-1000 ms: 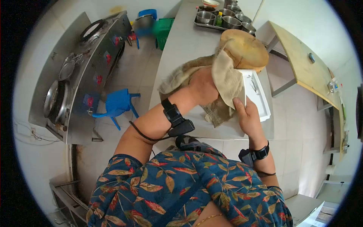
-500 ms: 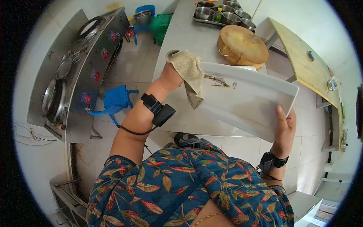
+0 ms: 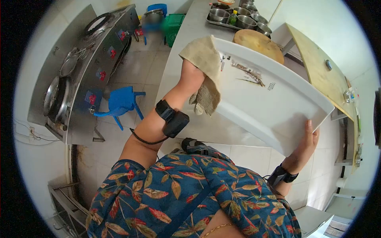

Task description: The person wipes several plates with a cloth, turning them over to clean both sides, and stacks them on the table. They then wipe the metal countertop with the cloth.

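Observation:
A beige cloth [image 3: 204, 53] drapes over my left hand [image 3: 192, 75], which is closed on it at the left end of a long white tray [image 3: 274, 107]. Most of the left fingers are hidden under the cloth. My right hand [image 3: 307, 141] grips the tray's lower right corner, with the thumb on its inner face. Brown branch-like markings and small dark characters show on the tray's surface. The tray is tilted above the metal table.
The metal table [image 3: 174, 75] bears a round wooden block [image 3: 258, 41] and a dark tray of metal bowls [image 3: 219, 16]. A blue stool [image 3: 120, 101] and a steel stove [image 3: 85, 93] stand at left. A yellowish table [image 3: 323, 65] is at right.
The white tray has been raised and shifted right, and now covers part of the wooden block. My left hand has moved up and right with the cloth, which is more spread out.

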